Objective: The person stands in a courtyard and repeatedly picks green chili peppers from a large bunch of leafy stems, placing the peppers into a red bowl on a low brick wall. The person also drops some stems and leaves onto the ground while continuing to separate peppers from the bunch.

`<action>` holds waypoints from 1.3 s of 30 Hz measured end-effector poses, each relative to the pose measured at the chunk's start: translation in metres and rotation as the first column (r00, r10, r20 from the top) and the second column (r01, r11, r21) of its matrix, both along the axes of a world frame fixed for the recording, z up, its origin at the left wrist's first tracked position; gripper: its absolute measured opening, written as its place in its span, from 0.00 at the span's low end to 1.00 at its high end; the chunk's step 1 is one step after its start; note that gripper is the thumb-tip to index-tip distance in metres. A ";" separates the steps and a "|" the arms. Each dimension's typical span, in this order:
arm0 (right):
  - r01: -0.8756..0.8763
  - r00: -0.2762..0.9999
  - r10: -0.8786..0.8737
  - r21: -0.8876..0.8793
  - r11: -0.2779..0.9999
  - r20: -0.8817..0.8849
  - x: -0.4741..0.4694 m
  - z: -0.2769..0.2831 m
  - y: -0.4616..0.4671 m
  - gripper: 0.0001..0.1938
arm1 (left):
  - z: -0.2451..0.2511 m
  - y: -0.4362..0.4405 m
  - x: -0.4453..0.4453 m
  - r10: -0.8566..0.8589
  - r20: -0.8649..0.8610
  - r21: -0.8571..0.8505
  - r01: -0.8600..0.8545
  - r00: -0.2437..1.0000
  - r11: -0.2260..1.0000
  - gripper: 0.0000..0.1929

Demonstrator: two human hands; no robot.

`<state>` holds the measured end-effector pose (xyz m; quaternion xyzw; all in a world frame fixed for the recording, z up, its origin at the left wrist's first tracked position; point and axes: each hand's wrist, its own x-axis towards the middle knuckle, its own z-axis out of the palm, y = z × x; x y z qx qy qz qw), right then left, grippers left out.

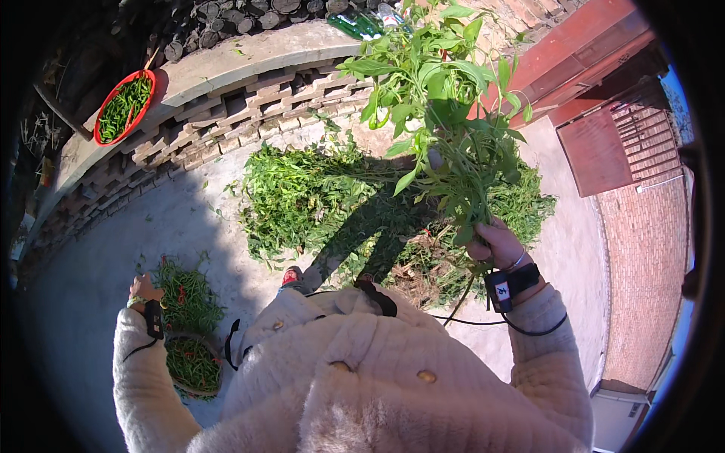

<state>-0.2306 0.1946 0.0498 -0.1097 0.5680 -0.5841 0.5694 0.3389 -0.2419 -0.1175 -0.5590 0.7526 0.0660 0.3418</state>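
My right hand (495, 244) grips the lower stems of a leafy chili pepper plant (453, 119), which stands up and away from me with a few green peppers among its leaves. Out to the left, my left hand (146, 287) is at the edge of a heap of green chili peppers (190, 297) with some red ones; whether its fingers hold a pepper cannot be told. A round basket (218, 365) of peppers is just below that heap. Cut pepper plants (306, 198) are piled on the ground in front of me, partly under my shadow.
A red oval basin (99, 122) of green peppers rests on a low brick wall's concrete ledge (238, 54). Green bottles (354, 24) and stacked logs (243, 22) are behind. Dry roots and stems (422, 272) lie near my feet. A red metal gate (595, 150) and brick wall (645, 272) are at right.
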 end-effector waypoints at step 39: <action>-0.327 0.944 0.329 -0.072 0.942 0.017 -0.030 -0.013 0.048 0.13 | 0.178 0.231 -0.409 0.040 -0.953 -0.059 0.313 -0.300 0.948 0.11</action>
